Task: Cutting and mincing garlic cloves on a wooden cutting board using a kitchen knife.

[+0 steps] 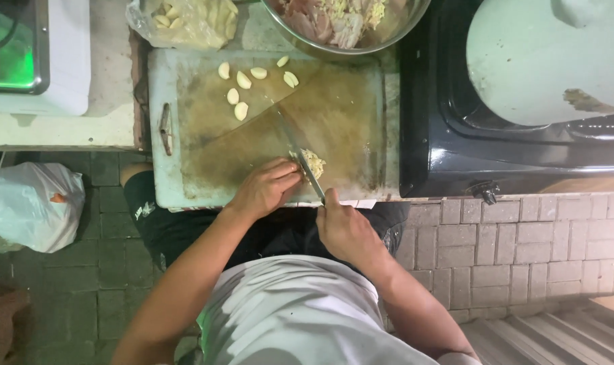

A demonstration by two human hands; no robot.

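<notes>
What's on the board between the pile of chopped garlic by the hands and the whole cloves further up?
In the head view, only the knife blade crosses that stretch; otherwise the stained cutting board is bare between the chopped garlic and the whole cloves.

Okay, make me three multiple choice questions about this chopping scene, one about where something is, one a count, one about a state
1. Where do the whole garlic cloves lie?
A. far part of the cutting board
B. in the metal bowl
C. on the floor

2. How many whole cloves lie on the board?
A. two
B. seven
C. twelve

3. What is the right hand doing?
A. resting open
B. gripping a knife
C. holding a bag

Answers: 1 A, they sit loose beyond the blade. 2 B, seven can be counted. 3 B, it grips the handle while the left hand steadies the chopped garlic.
</notes>
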